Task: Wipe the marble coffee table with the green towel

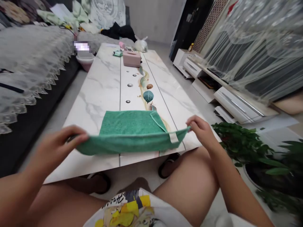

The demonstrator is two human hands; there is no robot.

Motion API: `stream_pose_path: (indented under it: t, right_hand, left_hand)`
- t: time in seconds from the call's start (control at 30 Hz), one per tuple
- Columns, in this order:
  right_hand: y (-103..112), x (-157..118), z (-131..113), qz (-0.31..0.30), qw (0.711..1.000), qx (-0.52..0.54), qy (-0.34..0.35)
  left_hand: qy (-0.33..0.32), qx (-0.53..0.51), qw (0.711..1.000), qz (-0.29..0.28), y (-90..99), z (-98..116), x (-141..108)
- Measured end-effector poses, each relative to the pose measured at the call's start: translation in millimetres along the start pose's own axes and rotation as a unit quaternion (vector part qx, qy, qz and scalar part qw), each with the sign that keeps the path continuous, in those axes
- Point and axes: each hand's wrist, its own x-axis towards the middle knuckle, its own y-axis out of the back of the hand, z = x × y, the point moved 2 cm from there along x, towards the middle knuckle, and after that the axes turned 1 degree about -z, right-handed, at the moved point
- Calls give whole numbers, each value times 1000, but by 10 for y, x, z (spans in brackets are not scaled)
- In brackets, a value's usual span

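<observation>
Two hands, left hand [59,142] and right hand [200,127], pinch the near corners of a green towel [129,127] lifted above the marble table [104,82], one fold apparently made, far half lying flat.

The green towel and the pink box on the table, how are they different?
The green towel is soft, flat cloth at the near end of the table; the pink box is a stiff block at the far end. The left hand and right hand pinch the towel's near corners and lift that edge; nobody touches the box. Both rest on the same marble-look top.
</observation>
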Motion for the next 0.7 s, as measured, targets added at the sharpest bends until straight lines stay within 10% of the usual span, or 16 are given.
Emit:
stream_pose_path:
  t: [0.17,0.3,0.4,0.5,0.6,0.7]
  right_hand:
    - [-452,1032,176,66,997,-21,-25]
    - [-804,1000,151,69,986,-150,-28]
    - [-1223,564,-58,-50,958,-260,108]
    - [-1722,244,-302,-265,869,-304,286]
    - [-2091,385,-375,-400,795,-293,349]
    - [-2283,778,-269,-451,779,-270,340]
  left_hand:
    - [89,-75,993,4,-618,92,1174]
    - [138,-32,988,-56,-913,-165,1340]
    - [120,21,992,-24,-781,-398,1150]
    - [84,60,995,-1,-476,-554,958]
    - [74,59,995,39,-148,-634,839]
    - [101,55,992,60,103,-738,757]
